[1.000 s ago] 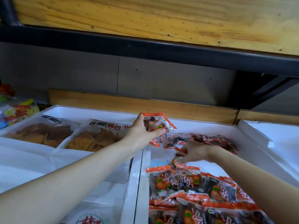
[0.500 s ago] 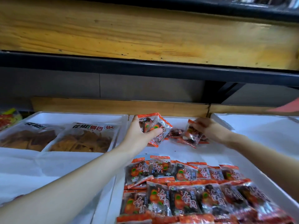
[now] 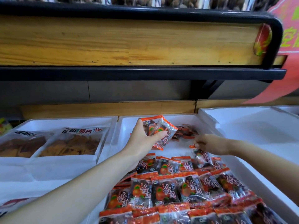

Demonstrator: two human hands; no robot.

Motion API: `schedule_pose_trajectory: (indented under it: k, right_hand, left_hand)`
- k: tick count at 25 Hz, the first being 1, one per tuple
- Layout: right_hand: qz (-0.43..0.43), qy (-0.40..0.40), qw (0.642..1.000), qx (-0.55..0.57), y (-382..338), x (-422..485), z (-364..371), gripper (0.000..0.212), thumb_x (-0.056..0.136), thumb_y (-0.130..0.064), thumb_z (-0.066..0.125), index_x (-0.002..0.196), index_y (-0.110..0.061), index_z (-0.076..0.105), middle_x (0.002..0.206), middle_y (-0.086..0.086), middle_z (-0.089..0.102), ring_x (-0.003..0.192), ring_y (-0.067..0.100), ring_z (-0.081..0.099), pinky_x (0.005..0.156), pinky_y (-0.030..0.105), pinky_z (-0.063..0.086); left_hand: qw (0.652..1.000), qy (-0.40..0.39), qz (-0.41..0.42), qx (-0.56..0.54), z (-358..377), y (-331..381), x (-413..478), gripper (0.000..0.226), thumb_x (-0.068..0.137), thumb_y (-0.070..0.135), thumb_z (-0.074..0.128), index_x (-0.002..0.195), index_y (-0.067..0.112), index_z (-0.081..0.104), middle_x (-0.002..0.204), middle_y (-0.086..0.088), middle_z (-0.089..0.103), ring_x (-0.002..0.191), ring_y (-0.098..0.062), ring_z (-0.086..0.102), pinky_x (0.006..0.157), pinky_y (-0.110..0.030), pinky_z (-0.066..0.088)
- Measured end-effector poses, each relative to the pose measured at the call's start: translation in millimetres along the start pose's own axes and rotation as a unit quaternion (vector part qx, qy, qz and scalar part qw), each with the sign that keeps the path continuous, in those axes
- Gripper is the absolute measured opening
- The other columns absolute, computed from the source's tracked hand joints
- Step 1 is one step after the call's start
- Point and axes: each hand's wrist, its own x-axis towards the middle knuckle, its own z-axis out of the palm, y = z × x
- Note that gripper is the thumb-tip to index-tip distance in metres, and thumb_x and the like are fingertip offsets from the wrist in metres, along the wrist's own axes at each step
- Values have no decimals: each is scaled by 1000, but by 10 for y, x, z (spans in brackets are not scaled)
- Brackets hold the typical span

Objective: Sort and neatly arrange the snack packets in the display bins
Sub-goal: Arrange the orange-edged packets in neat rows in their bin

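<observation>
I'm gripping a packet bunch (image 3: 159, 132) in my left hand (image 3: 144, 139); my right hand (image 3: 210, 143) is pinching one packet (image 3: 201, 156) by its top edge, long axis toward me, at the back row (image 3: 168, 166) in the middle bin (image 3: 125, 130).

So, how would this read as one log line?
left hand: holds snack packets | right hand: pinches one packet | foam bin: front filled
</observation>
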Motion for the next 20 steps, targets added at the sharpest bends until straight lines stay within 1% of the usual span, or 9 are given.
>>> schedule_pose_trajectory:
  k: [2,6,9,11,12,14,16,17,20]
  right_hand:
    - [-10,-19,1000,11,8,-11,68,35,99,-16,40,64,-16,37,66,-4,40,60,8,36,59,23,30]
    - [-14,-17,996,82,53,-4,183,31,97,-17,44,67,-19,43,71,-5,46,66,10,43,65,25,35]
    - [-10,1,993,119,71,-46,215,19,94,-19,53,76,-25,54,81,-11,57,76,3,53,65,14,38]
    - [-9,52,990,130,34,-108,185,9,95,-26,52,89,-23,58,93,-7,61,89,11,57,74,18,43]
    - [-10,99,982,161,-16,-158,144,16,97,-29,48,96,-19,60,98,-3,63,93,15,58,80,24,46]
    - [-7,177,927,330,-171,-298,37,31,98,-35,38,103,-15,61,100,3,66,94,18,61,82,27,50]
    - [-21,166,871,463,-346,-464,-43,33,96,-38,39,104,-15,61,97,5,68,88,15,66,74,21,53]
    - [-28,149,865,477,-402,-528,-59,30,94,-37,45,104,-14,62,95,6,68,86,14,67,72,20,54]
    - [-13,116,857,502,-445,-633,-35,23,84,-22,65,104,-11,63,93,8,70,82,12,69,72,20,55]
  left_hand:
    - [1000,0,-10,-1,36,-12,-9,35,83,27,73,108,19,49,105,3,65,94,-8,61,71,-24,47]
    - [999,-7,-38,-17,119,-74,-32,35,82,25,74,108,19,52,108,0,65,100,-14,62,92,-38,51]
    - [997,-9,-61,-36,165,-104,-44,34,81,26,74,108,20,54,108,0,64,102,-19,64,96,-46,50]
    - [997,-12,-68,-47,193,-107,-42,33,81,26,75,106,22,54,107,1,65,102,-20,64,97,-47,49]
    - [996,-12,-72,-52,211,-94,-48,34,80,27,76,105,23,54,108,1,65,103,-21,64,97,-47,49]
    - [995,-16,-78,-59,262,-46,-74,48,74,36,80,111,24,53,114,1,64,107,-21,63,98,-48,49]
    - [995,-17,-80,-55,337,-58,-74,92,52,59,85,127,21,47,129,-2,58,118,-23,58,98,-49,48]
    - [994,-23,-85,-58,373,-86,-61,105,45,66,85,133,25,44,135,-3,54,121,-23,55,96,-48,50]
    - [990,-42,-94,-97,492,-77,-95,87,68,45,82,139,21,38,137,-4,51,115,-19,59,80,-35,59]
